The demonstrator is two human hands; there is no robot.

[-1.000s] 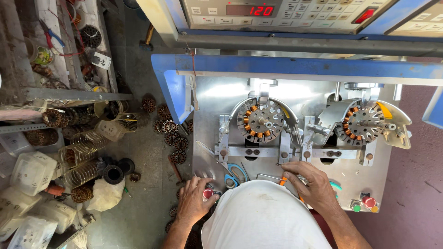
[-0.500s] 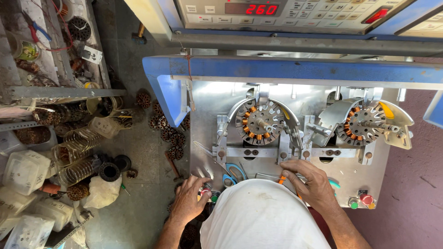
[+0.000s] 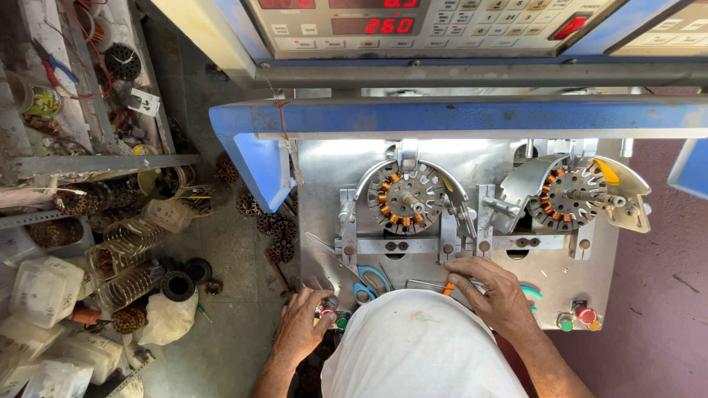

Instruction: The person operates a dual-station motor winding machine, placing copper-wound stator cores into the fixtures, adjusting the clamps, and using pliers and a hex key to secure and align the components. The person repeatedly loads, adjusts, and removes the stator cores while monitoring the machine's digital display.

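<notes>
Grey concrete floor fills the left of the view, littered with wound coils (image 3: 118, 250), white plastic tubs (image 3: 40, 291) and dark stator cores (image 3: 276, 228), beside a steel machine table (image 3: 324, 169) under a blue frame (image 3: 457, 118). At the far edge a control panel (image 3: 442, 22) with red digits is cut off by the top of the picture. Two stators sit in fixtures on the table: the left stator (image 3: 404, 197), with orange windings, and the right stator (image 3: 571, 195).

At the near edge a white cloth (image 3: 417, 346) hides much of the table front and both forearms. The left hand (image 3: 302, 324) rests at the near left corner, fingers curled over a red push button (image 3: 327, 315); whether it presses is hard to make out. The right hand (image 3: 494, 291) lies flat-ish below the left fixture, its fingertips pressed together, apparently pinching a small orange piece (image 3: 448, 289) that is mostly covered. Blue-handled scissors (image 3: 372, 280) lie between the hands, partly hidden. Red and green buttons (image 3: 579, 318) sit at the near right.
</notes>
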